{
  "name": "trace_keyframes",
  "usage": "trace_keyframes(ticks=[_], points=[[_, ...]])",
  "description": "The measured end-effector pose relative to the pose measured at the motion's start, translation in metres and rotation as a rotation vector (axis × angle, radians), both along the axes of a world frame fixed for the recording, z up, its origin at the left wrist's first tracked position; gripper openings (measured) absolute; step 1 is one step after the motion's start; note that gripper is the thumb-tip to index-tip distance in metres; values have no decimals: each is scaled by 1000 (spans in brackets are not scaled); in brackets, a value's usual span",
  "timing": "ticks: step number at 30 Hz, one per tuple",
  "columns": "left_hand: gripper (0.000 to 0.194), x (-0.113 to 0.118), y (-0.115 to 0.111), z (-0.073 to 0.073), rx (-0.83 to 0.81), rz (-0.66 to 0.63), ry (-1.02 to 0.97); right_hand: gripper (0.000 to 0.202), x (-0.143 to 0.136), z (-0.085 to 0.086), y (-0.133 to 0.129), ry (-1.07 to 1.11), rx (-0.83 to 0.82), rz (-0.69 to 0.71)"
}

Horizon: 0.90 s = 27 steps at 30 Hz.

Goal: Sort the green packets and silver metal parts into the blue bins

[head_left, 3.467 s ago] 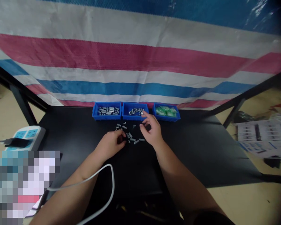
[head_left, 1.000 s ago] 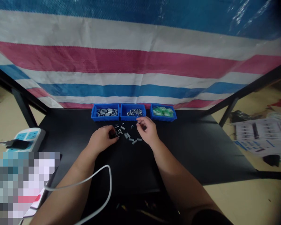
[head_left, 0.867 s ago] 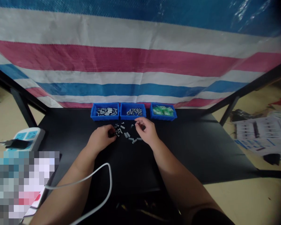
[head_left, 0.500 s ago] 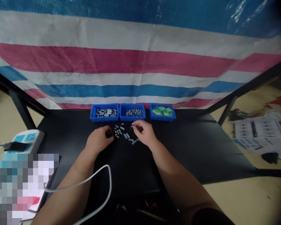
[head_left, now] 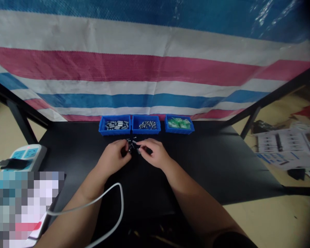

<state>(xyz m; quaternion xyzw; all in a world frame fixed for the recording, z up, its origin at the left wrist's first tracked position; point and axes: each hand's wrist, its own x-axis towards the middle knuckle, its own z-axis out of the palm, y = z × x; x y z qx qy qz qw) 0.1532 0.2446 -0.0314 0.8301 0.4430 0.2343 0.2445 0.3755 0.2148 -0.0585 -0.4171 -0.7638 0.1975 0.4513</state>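
Over the middle of the black table, my left hand is cupped at the left edge of a small pile of loose screws. Its thumb and curled fingers are apart, with no held thing visible. My right hand reaches in from the other side, thumb and forefinger apart. Its fingertips are beside the pile, close to a grey metal spacer. One single screw lies just beyond the fingers. The hands hide part of the pile.
Behind the hands stand three blue bins: one with metal spacers, one with screws, one with green packets. A white cable loops over my left forearm. A power strip sits at the left edge.
My right hand has moved left and slightly down, closing in on the pile. The spacers that lay beside it no longer show there. My left hand has shifted a little right.
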Motion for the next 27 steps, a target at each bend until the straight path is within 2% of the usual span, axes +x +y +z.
trace_keyframes(ticks=[3, 7, 9, 12, 17, 19, 24, 27], points=[[14, 9, -9, 3, 2, -124, -164, 23, -7, 1, -4, 22, -83, 101], [17, 17, -16, 1, -17, -133, -283, 10, -12, 2, -5, 114, -169, 125], [16, 18, -15, 0, -53, -100, -322, 3, -13, 2, -4, 132, -166, 85], [12, 15, -10, -2, -75, -27, -301, 5, -10, 2, -2, 145, -91, -30], [12, 5, 2, -10, -66, 72, -41, 5, -2, -4, 4, 252, 56, -271], [12, 3, 5, -15, -80, 89, 5, 13, 0, -11, 9, 312, 58, -302], [14, 3, 6, -21, -115, 102, 34, 63, 3, -30, 22, 310, -43, -342], [12, 4, 6, -23, -121, 87, 59, 67, 5, -30, 23, 236, -33, -435]])
